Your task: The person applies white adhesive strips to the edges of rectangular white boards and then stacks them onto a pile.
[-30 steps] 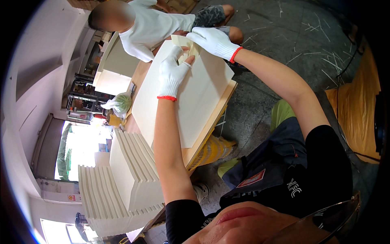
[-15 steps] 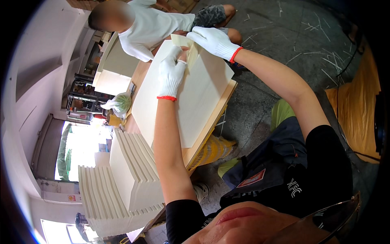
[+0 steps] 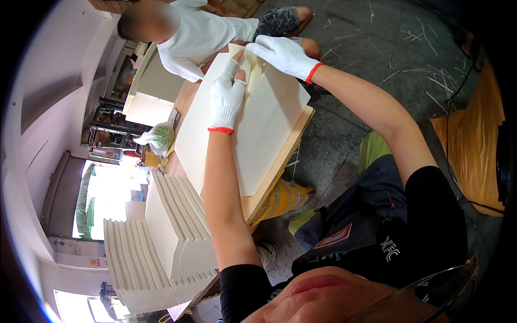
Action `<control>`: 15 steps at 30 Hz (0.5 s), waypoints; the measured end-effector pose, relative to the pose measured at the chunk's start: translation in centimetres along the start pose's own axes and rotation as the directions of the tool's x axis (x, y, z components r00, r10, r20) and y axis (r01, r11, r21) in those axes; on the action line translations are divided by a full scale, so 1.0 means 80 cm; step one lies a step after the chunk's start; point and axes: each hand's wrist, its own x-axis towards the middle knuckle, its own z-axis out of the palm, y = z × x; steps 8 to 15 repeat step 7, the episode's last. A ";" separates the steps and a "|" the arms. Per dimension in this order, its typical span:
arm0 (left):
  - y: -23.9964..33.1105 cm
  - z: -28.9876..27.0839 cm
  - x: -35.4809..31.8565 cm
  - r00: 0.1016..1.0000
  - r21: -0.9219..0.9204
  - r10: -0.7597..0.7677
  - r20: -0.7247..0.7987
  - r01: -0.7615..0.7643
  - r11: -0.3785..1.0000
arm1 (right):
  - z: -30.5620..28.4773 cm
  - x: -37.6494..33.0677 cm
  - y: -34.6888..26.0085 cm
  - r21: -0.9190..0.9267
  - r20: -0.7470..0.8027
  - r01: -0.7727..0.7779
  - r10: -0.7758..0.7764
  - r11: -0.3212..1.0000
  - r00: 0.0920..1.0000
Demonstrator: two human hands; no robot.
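Observation:
A large off-white board (image 3: 276, 137) lies flat on top of the worktable. On its far part is a thin cream strip (image 3: 255, 75), bent up at its far end. My left hand (image 3: 226, 99), in a white glove with bare fingertips and a red cuff, rests on the board along the strip's left side. Its thumb and forefinger are apart, the forefinger stretched toward the raised end. Gloved in white too, my right hand (image 3: 284, 55) closes at the strip's far right edge. The palm side of that hand is hidden.
Tall stacks of white boards (image 3: 180, 231) stand at the near left. A person in a white shirt (image 3: 207, 35) sits beyond the table. A bagged green melon (image 3: 160, 137) sits on the left. Thin offcuts (image 3: 441, 81) litter the floor; brown wrapping (image 3: 471, 145) is at right.
My left thumb and forefinger have spread apart, the forefinger reaching farther along the strip. The strip's raised end has shifted slightly, and my right fingertips have moved a little left.

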 end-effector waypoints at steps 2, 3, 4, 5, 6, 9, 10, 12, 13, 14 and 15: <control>-0.008 -0.005 0.002 0.996 0.048 -0.013 0.088 0.009 0.999 | 0.001 0.001 -0.002 -0.003 -0.005 -0.001 0.001 1.000 1.000; -0.010 -0.006 0.004 0.991 0.071 -0.019 0.131 0.010 0.997 | 0.003 0.001 0.001 0.009 -0.026 0.020 -0.019 1.000 0.999; -0.012 -0.005 0.005 0.990 0.084 -0.019 0.139 0.007 0.996 | 0.004 0.002 0.003 0.020 -0.047 0.040 -0.039 0.999 0.998; -0.013 -0.004 0.006 0.989 0.098 -0.019 0.147 0.004 0.995 | 0.005 0.002 0.006 0.023 -0.048 0.041 -0.040 0.999 0.998; -0.014 -0.004 0.005 0.987 0.114 -0.021 0.156 0.004 0.993 | 0.007 0.002 0.007 0.029 -0.049 0.042 -0.041 0.999 0.998; -0.015 -0.004 0.004 0.987 0.115 -0.023 0.157 0.005 0.993 | 0.008 0.002 0.007 0.035 -0.049 0.043 -0.041 0.998 0.998; -0.015 -0.004 0.004 0.987 0.115 -0.023 0.157 0.005 0.993 | 0.008 0.002 0.007 0.035 -0.049 0.043 -0.041 0.998 0.998; -0.015 -0.004 0.004 0.987 0.115 -0.023 0.157 0.005 0.993 | 0.008 0.002 0.007 0.035 -0.049 0.043 -0.041 0.998 0.998; -0.015 -0.004 0.004 0.987 0.115 -0.023 0.157 0.005 0.993 | 0.008 0.002 0.007 0.035 -0.049 0.043 -0.041 0.998 0.998; -0.015 -0.004 0.004 0.987 0.115 -0.023 0.157 0.005 0.993 | 0.008 0.002 0.007 0.035 -0.049 0.043 -0.041 0.998 0.998; -0.015 -0.004 0.004 0.987 0.115 -0.023 0.157 0.005 0.993 | 0.008 0.002 0.007 0.035 -0.049 0.043 -0.041 0.998 0.998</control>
